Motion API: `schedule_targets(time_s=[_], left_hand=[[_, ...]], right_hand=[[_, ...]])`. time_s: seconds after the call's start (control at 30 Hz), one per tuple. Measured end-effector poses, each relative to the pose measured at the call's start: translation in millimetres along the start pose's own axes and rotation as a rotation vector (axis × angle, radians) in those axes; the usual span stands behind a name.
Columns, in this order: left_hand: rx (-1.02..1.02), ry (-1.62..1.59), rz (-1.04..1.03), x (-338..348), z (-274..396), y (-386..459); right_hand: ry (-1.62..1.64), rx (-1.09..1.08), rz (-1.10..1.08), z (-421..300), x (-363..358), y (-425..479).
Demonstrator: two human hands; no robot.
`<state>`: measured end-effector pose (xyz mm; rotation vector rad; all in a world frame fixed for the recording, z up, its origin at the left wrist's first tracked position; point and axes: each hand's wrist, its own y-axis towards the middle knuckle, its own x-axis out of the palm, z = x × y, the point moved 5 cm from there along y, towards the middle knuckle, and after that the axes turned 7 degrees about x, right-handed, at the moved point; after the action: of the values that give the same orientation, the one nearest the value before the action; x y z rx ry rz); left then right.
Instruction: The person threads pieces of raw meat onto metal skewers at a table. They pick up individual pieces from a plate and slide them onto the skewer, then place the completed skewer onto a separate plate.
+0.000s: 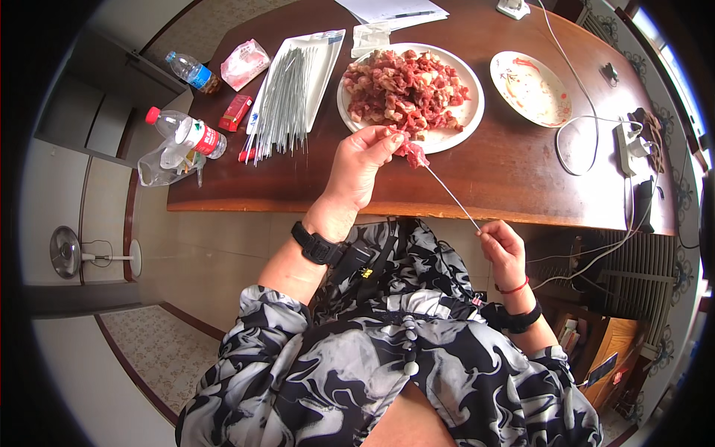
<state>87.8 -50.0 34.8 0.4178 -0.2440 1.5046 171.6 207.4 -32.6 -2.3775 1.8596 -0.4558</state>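
Note:
My left hand (pixel 363 156) pinches red meat chunks (pixel 414 155) at the upper end of a thin metal skewer (pixel 451 193), over the near rim of a round white plate (pixel 475 120). Lower right, my right hand (pixel 503 248) grips the skewer's other end, just off the table's front edge. A heap of raw diced meat (pixel 405 89) with paler fatty pieces lies on the plate. To its left, many metal skewers (pixel 285 100) lie in a bundle on a rectangular white tray (pixel 329 61), their near ends sticking out past it.
An oval plate (pixel 530 89) with red smears is at the right, near a white cable and a power strip (pixel 624 148). Left stand a red-capped bottle (pixel 184 131), a blue-capped bottle (pixel 192 71), a red box (pixel 235 113) and a tissue pack (pixel 244 64). Papers (pixel 402 12) lie at the back.

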Motion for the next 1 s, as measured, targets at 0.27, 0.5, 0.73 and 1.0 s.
schedule_targets(time_s=[0.27,0.5,0.73,1.0], left_hand=[[0.06,0.056,0.019,3.3,3.5,-1.5],[0.106,-0.058,0.175,-7.4,-3.0,-3.2],[0.124,-0.028,0.191,-4.7,-0.8,-1.2],[0.088,0.01,0.151,-10.1,-6.0,-1.3]], right_hand=[[0.004,0.002,-0.013,1.0,2.4,1.6],[-0.048,-0.043,0.027,-2.7,4.8,1.0],[-0.129,-0.075,0.015,-3.6,7.7,1.7],[-0.11,-0.057,-0.002,-1.6,8.3,2.9]])
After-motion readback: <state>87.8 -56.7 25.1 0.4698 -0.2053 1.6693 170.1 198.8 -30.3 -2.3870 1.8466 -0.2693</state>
